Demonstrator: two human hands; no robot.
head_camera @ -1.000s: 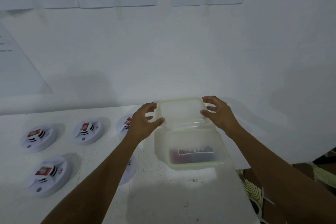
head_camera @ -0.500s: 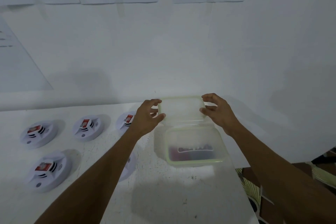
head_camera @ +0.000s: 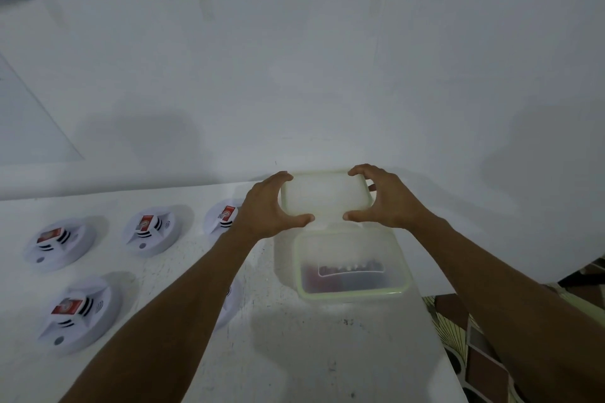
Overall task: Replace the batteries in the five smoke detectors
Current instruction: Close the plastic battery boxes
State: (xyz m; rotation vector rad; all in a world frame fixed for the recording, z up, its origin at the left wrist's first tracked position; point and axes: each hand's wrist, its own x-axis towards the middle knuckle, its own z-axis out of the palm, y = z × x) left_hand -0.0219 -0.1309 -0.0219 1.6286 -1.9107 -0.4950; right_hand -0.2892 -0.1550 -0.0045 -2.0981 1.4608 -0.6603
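The translucent lid [head_camera: 322, 195] is near the table's [head_camera: 311, 353] back edge, with the left hand [head_camera: 266, 209] and right hand [head_camera: 389, 203] grasping its ends between thumbs and curled fingers. Just in front stands the open container [head_camera: 350, 296], its contents blurred. Smoke detectors [head_camera: 149, 231] holding red batteries [head_camera: 67, 306] lie toward the left edge.

Left hand [head_camera: 265, 209], right hand [head_camera: 383, 199] grip lid [head_camera: 324, 195] — behind open container [head_camera: 350, 263].

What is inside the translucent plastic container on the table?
Reddish and dark items lie on the container floor, too blurred to identify or count. The lid is off, so nothing covers them.
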